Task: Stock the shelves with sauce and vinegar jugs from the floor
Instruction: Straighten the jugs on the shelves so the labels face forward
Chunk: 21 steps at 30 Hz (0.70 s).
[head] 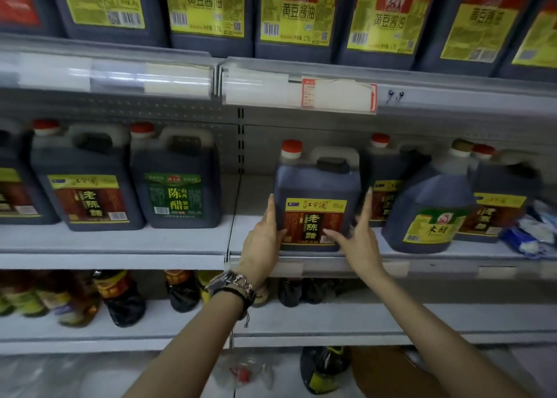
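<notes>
Here, from the head view, we see the middle shelf [120,244], a pale grey metal board with a clear plastic strip along its front lip. On it, just right of the slotted upright, stands the vinegar jug [316,186]: a squarish, translucent plastic body filled with dark liquid, with a moulded loop handle at its shoulder and a red cap [291,147]. Its glossy label is yellow above and brown below. The jug sits upright, close to the front edge.

We find the left hand [262,241] laid against the jug's left side, fingers straight and pointing up, the thumb resting on the lower corner of the label. The right hand [358,238] is spread wide at the jug's right side, one long-nailed finger pointing up and the thumb touching the label's lower right; it is blurred, so we cannot tell how firmly it presses. A beaded bracelet [232,283] and a dark cord circle the left wrist.

To the right we note a rounder, bell-shaped jug [428,213] with a green and yellow label. To the left stands a square green-label jug [176,198]. Above, a row of soy sauce jugs [208,5] shows yellow and red labels, and a white price tag [337,96] hangs under them. Below, smaller dark bottles [120,295] appear blurred.
</notes>
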Motion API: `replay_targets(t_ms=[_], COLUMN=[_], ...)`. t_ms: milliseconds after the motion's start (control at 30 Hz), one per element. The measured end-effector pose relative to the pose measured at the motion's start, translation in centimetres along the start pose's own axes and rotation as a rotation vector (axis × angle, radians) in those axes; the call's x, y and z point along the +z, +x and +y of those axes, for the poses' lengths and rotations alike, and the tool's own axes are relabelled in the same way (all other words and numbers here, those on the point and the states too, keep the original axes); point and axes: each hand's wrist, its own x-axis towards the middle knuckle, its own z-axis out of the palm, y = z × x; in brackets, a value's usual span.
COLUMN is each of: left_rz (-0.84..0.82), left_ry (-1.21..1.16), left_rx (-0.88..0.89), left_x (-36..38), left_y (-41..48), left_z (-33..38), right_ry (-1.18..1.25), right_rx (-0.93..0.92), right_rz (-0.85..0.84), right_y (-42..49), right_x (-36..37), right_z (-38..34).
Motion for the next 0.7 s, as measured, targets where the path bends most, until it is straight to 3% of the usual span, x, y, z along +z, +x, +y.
replay_targets(t_ms=[167,433,700], left_rz=[-0.109,0.065,0.114], left_ry=[-0.124,-0.286,-0.39], left_rx=[-0.214,-0.021,-0.033], left_x=[0.4,-0.2,-1.8], left_y=[1.1,1.6,1.9], left_z=[-0.1,0.5,-0.9], right_ry=[-0.086,-0.154,-0.159], right_rx=[0.155,0.122,0.142], right_rz=[-0.124,-0.062,-0.104], right_y=[2.0,2.0,2.6], right_x=[-0.7,-0.6,1.3], right_z=[0.5,-1.1,-2.8])
